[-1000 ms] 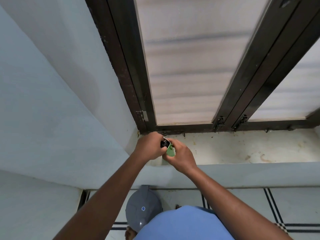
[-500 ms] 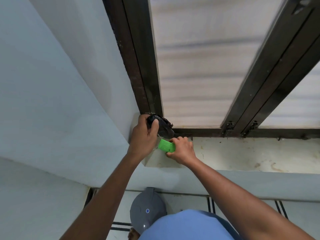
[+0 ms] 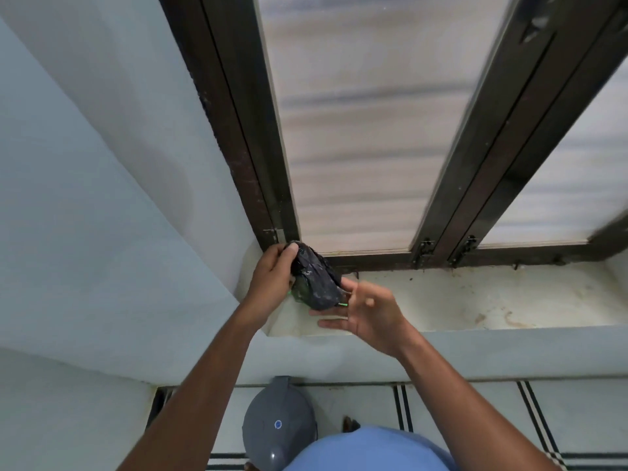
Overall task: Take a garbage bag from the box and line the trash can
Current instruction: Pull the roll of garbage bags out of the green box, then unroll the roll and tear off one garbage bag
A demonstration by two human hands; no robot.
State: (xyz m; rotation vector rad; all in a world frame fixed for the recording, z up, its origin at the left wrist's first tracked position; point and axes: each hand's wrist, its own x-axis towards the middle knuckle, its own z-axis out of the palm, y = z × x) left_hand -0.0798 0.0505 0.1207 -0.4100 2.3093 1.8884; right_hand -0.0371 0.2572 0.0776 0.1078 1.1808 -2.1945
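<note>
A crumpled black garbage bag (image 3: 314, 282) hangs over the left end of the window sill (image 3: 475, 300). My left hand (image 3: 272, 278) grips its top end. My right hand (image 3: 365, 309) is just to the right of it, palm turned toward the bag and fingers spread, its fingertips under the bag's lower end. A small bit of green (image 3: 341, 304) shows at the bag's lower edge. The grey trash can (image 3: 278, 430) with its lid on stands on the floor below, beside my blue shirt.
A dark-framed window with frosted panes (image 3: 367, 130) rises behind the sill. A pale wall (image 3: 102, 198) closes the left side. The tiled floor with black stripes (image 3: 475, 413) lies below the ledge.
My left hand has drawn the black bag out and it now hangs larger. My right hand has let go of the green box and spread out; the box has dropped from sight.
</note>
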